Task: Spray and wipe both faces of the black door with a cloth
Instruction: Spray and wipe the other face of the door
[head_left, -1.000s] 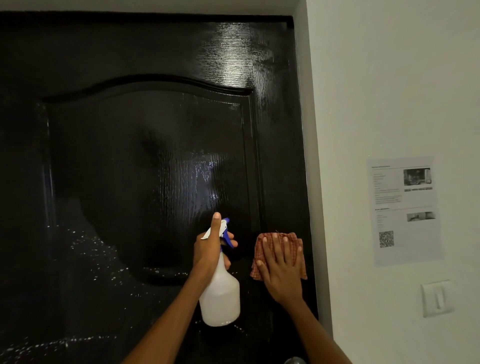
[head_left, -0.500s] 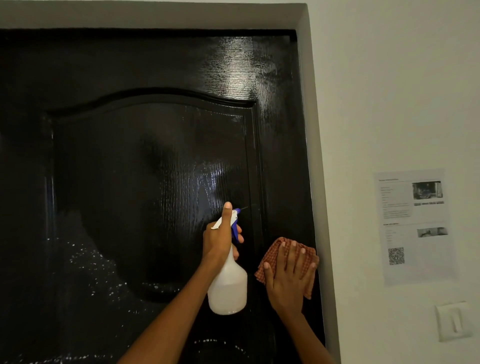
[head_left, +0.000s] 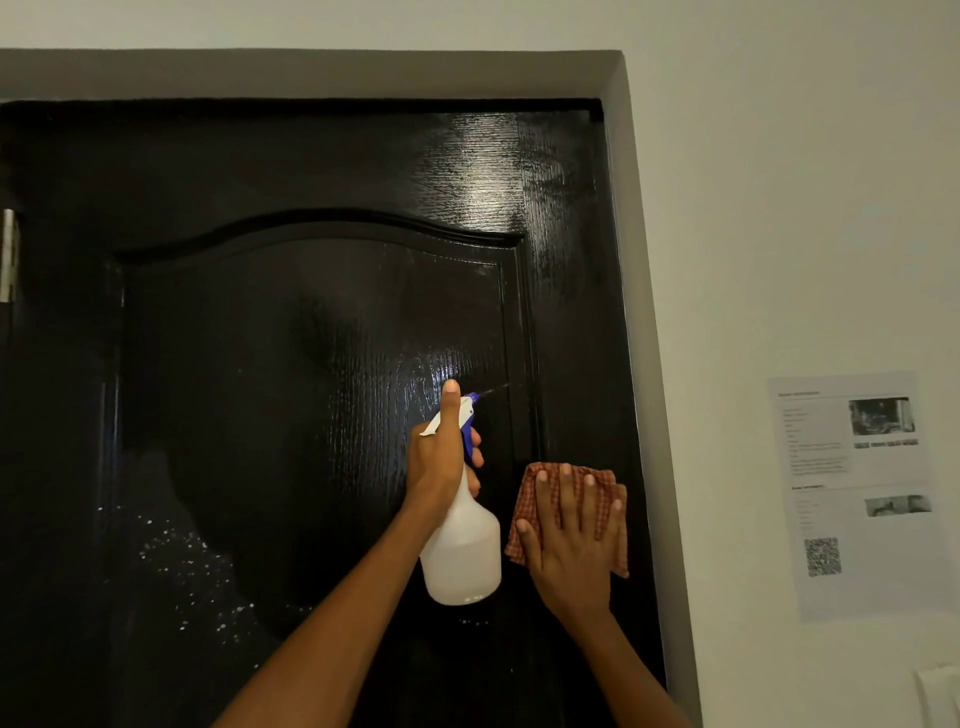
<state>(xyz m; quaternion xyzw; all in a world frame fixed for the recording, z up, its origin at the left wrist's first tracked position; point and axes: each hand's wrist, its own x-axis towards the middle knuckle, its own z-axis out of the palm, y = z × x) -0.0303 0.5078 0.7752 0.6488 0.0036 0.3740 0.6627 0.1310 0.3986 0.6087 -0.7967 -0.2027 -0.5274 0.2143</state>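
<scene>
The glossy black door (head_left: 311, 364) fills the left and middle of the head view, with an arched raised panel and wet droplets low on its left. My left hand (head_left: 441, 452) grips the neck of a white spray bottle (head_left: 462, 551) with a blue trigger, nozzle aimed up and right at the door. A thin jet leaves the nozzle. My right hand (head_left: 571, 540) presses a red-orange checked cloth (head_left: 605, 488) flat against the door's right stile with straight fingers.
A grey-white door frame (head_left: 639, 312) runs along the door's right edge and top. On the white wall to the right hangs a printed paper sheet (head_left: 852, 493) with a QR code. A light switch (head_left: 937, 696) sits at the lower right corner. A metal hinge (head_left: 8, 254) shows at far left.
The view has tilted upward, showing the top of the frame. Both hands have risen along the door, the cloth sliding up the right stile, and the bottle now squirts a jet.
</scene>
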